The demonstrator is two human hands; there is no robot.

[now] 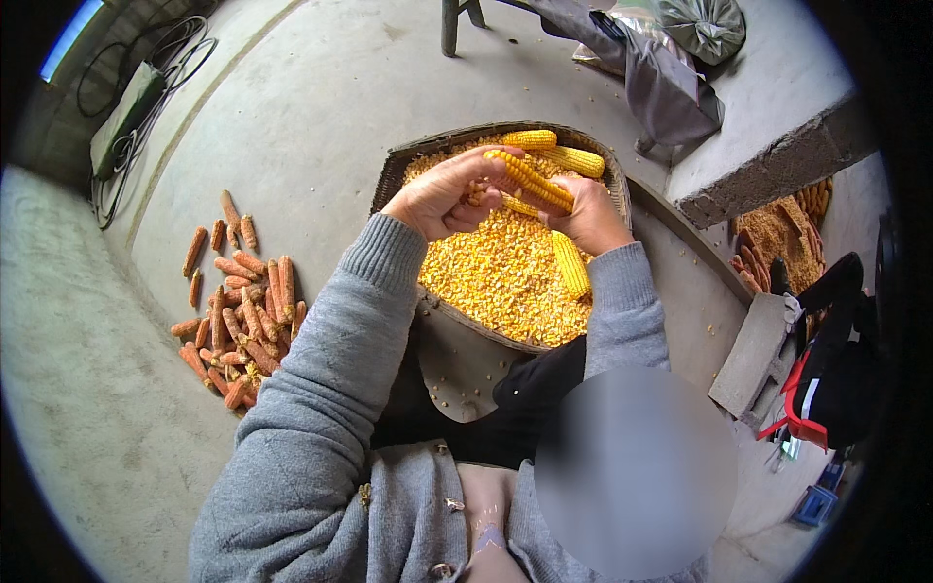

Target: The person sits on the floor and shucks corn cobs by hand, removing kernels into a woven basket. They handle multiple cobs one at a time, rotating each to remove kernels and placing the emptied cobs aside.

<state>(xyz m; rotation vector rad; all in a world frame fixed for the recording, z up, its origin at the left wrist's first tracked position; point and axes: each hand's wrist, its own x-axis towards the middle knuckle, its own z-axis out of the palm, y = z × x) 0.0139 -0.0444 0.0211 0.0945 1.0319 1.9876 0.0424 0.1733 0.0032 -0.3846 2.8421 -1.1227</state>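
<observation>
Both my hands are over a woven basket (380,182) filled with loose corn kernels (496,277). Between them, a partly shelled ear of yellow corn (528,181) slants across. My right hand (592,211) grips its lower end. My left hand (459,193) is at its upper end, thumb along the cob, with some loose kernels in the curled fingers. Whole ears of corn lie on the kernels: one (571,264) below my right hand, two more (531,139) at the basket's far side, and another partly hidden beneath the held ear.
A pile of bare corn cobs (251,313) lies on the concrete floor at left. At right are a concrete ledge (773,160), a hollow block (747,357) and more cobs and kernels (783,237). A stool leg (450,29) and draped grey cloth (667,95) stand beyond the basket.
</observation>
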